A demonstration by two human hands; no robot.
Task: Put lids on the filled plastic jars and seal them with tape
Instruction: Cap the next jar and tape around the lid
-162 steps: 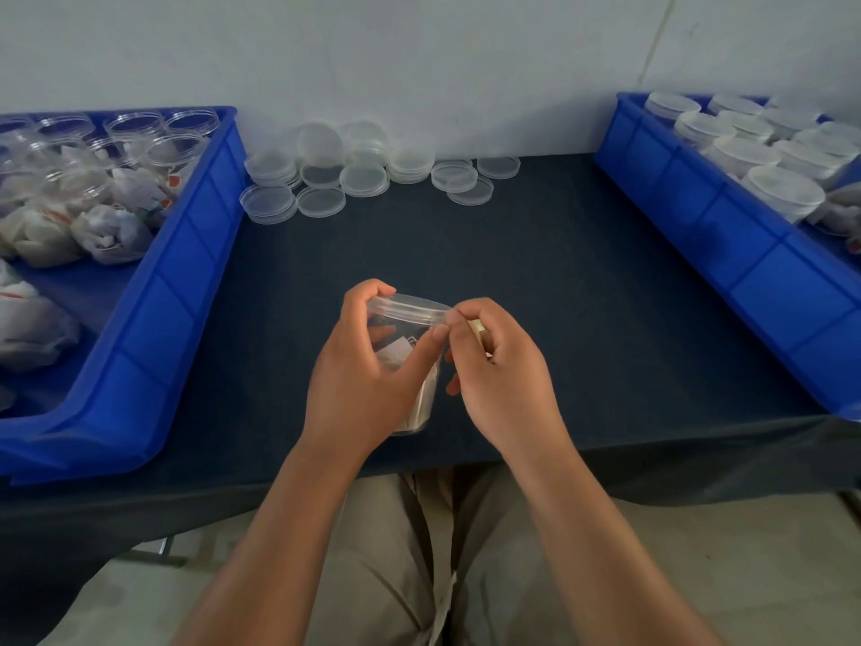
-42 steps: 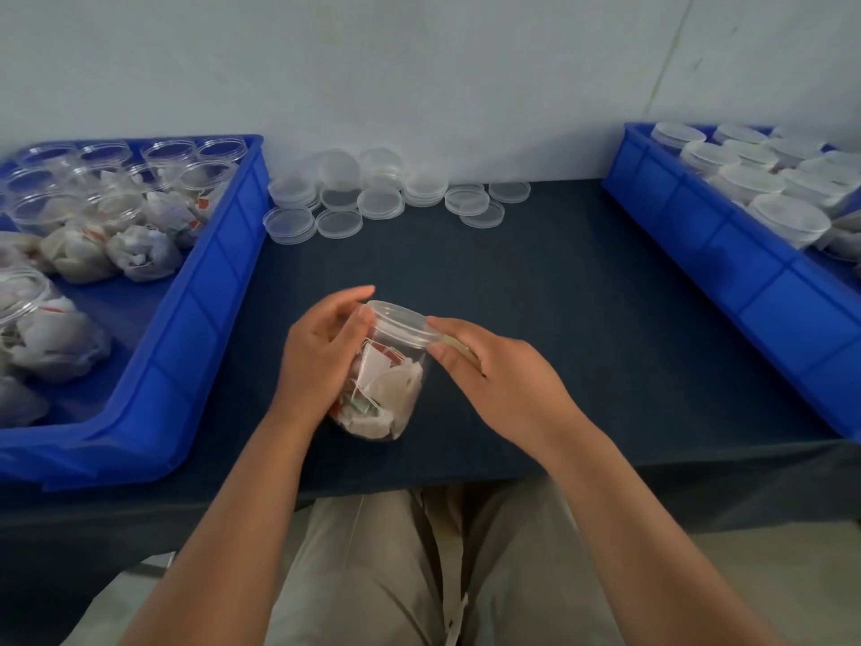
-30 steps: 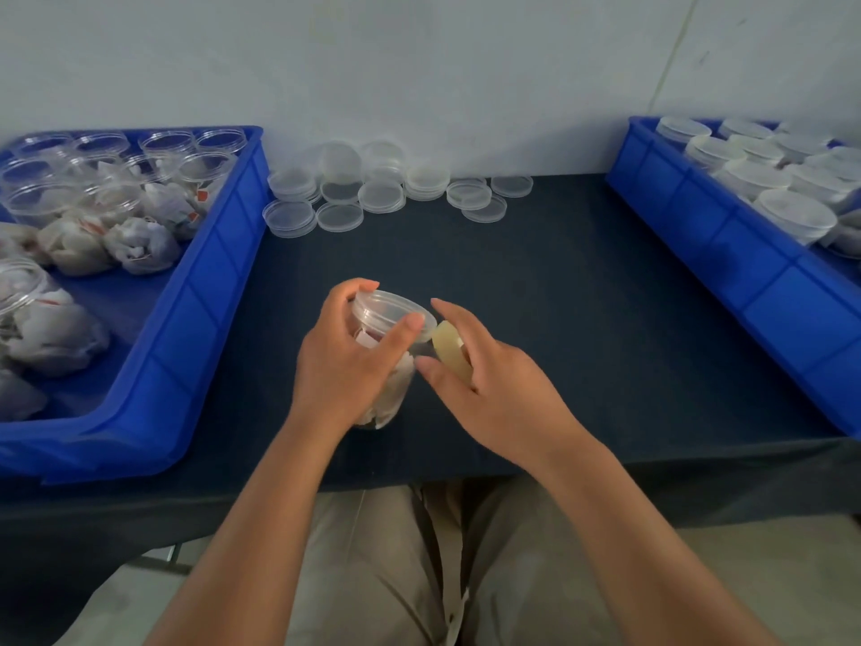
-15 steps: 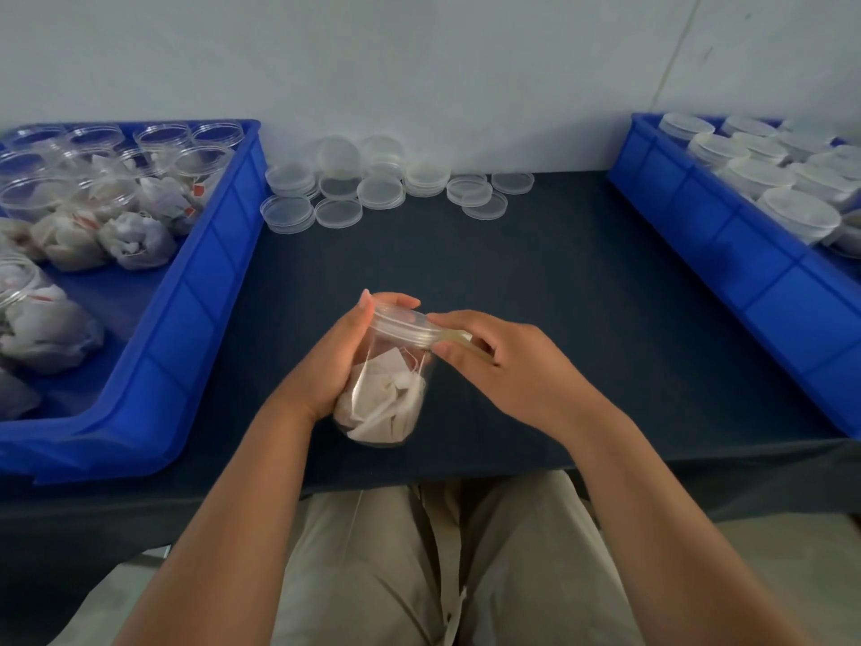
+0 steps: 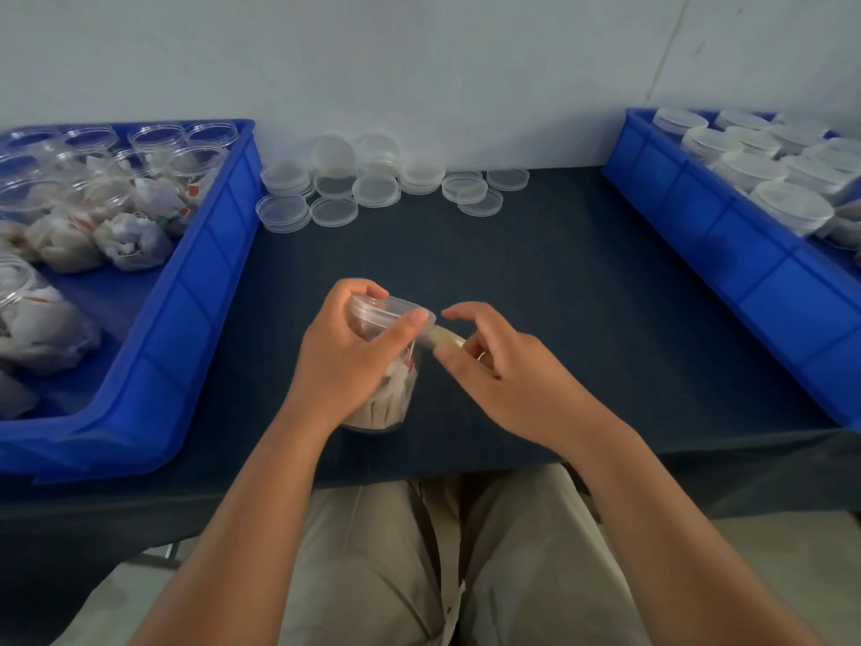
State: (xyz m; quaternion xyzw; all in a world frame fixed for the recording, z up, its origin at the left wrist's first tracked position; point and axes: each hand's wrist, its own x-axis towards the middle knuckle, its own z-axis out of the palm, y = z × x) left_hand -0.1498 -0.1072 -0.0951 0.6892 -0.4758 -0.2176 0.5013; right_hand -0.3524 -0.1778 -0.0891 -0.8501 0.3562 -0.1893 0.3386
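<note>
shifted over the lid (image 5: 372, 310), left hand (image 5: 345, 361) grips one jar (image 5: 391, 405); right hand (image 5: 508, 370) pinches seemingly one tape strip (image 5: 442, 338).

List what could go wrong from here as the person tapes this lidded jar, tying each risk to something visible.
1. The tape stretched from the lid to the right hand may twist or stick to itself.
2. The left hand has its thumb at the lid rim, so tape could catch it.
3. The jar is tilted near the front edge of the table; a loose grip might drop it.
</note>
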